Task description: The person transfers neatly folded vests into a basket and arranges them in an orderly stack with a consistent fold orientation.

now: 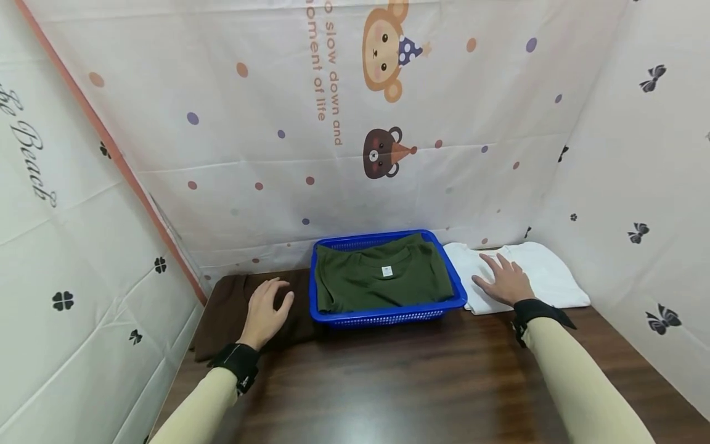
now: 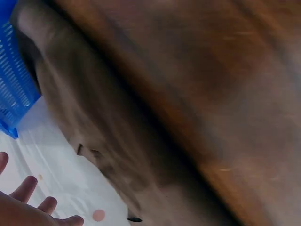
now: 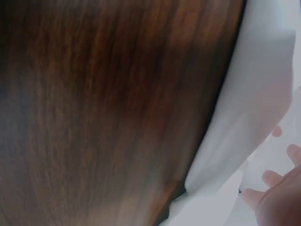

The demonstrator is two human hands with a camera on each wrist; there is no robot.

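A blue plastic basket (image 1: 383,319) stands against the back of the table, with a folded dark green T-shirt (image 1: 360,287) lying in it, its pale neck label showing. Left of the basket lies a folded dark brown garment (image 1: 222,314). Over its middle hovers my left hand (image 1: 265,313), fingers loosely bent, holding nothing. On the other side a folded white shirt (image 1: 546,271) lies beside the basket. My right hand (image 1: 507,282) is spread above that white shirt, also holding nothing. Both wrist views show the fingers clear of the cloth.
White printed sheets (image 1: 277,203) hang behind and on both sides, close around the table. The dark wooden table (image 1: 388,376) reaches forward from the basket. A black band (image 1: 238,364) circles each wrist.
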